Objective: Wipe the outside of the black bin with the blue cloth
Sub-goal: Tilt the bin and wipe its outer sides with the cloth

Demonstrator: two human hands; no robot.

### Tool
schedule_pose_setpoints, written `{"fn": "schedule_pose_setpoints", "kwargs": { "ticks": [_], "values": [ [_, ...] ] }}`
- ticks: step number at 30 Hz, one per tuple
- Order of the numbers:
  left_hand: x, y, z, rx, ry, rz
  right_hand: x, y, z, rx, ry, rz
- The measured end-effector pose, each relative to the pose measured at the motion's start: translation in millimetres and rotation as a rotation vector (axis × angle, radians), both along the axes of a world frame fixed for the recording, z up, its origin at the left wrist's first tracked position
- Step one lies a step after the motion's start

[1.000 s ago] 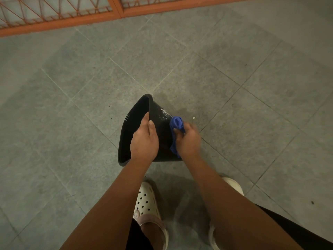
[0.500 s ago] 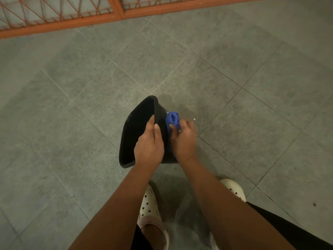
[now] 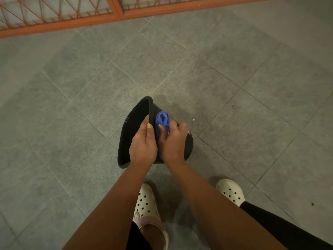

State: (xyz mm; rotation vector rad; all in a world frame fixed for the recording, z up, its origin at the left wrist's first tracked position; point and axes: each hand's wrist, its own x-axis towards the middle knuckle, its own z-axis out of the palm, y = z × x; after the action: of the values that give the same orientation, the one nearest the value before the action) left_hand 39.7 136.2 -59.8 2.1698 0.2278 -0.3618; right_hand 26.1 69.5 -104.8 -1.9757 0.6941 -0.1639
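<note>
Head view looks down on a grey stone-tiled floor (image 3: 234, 73) that fills nearly everything, with an orange-painted metal grille (image 3: 59, 17) running along its far edge from ten to one o'clock. Just below the centre of the picture, the round black plastic bin (image 3: 133, 127) is held tipped over, its open mouth turned toward nine o'clock and its base end toward three, so the curved outer wall faces up where a cloth can reach it; whether its lower edge rests on the tiles I cannot tell. Two bare forearms rise from six o'clock to meet it, and under them, at six and at five o'clock, stand two cream perforated rubber clogs (image 3: 146, 204). The left hand (image 3: 143, 144) is clamped over the bin's rim, thumb along the outside and fingers apparently curled inside, which I judge is there to steady the tilt against the rubbing. Just beside it at three o'clock, the right hand (image 3: 173, 141) is closed around the bunched blue fabric cloth (image 3: 163, 120), pressing it against the outer wall close under the rim; a wad of cloth shows above the knuckles at twelve o'clock. The wiping looks to be in progress on this upper side, and the wall facing the floor will probably need the bin turned. A small pale speck (image 3: 193, 119) lies on the tile at two o'clock from the bin.
</note>
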Motion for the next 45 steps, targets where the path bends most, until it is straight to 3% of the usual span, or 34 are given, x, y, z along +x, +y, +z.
{"fn": "schedule_pose_setpoints", "kwargs": {
  "ticks": [7, 10, 14, 19, 28, 34, 37, 40, 45],
  "values": [
    [-6, -1, 3, 0.058, 0.004, -0.114, 9, -11, -6, 0.053, -0.024, 0.05],
    [-7, -4, 10, 0.117, 0.04, -0.165, 10, -25, -14, -0.025, 0.021, 0.072],
    [1, -12, 17, 0.125, 0.127, -0.132, -4, -31, -23, -0.151, -0.001, 0.078],
    [15, -10, 17, 0.166, 0.136, -0.028, -29, -22, -28, -0.089, -0.106, 0.25],
    [12, -2, 6, 0.015, 0.078, 0.082, -40, 2, -16, 0.035, -0.255, 0.128],
    [1, -5, 7, -0.03, 0.062, 0.086, -6, -14, -13, 0.111, -0.112, 0.16],
    [-1, -8, 6, -0.047, 0.069, 0.095, -13, -13, -14, 0.102, -0.054, 0.059],
    [1, -7, 4, -0.067, 0.083, 0.108, -23, -2, -12, 0.071, -0.089, -0.009],
    [0, -3, 3, -0.045, 0.072, 0.064, -8, -5, -7, 0.141, -0.069, 0.071]
  ]
}}
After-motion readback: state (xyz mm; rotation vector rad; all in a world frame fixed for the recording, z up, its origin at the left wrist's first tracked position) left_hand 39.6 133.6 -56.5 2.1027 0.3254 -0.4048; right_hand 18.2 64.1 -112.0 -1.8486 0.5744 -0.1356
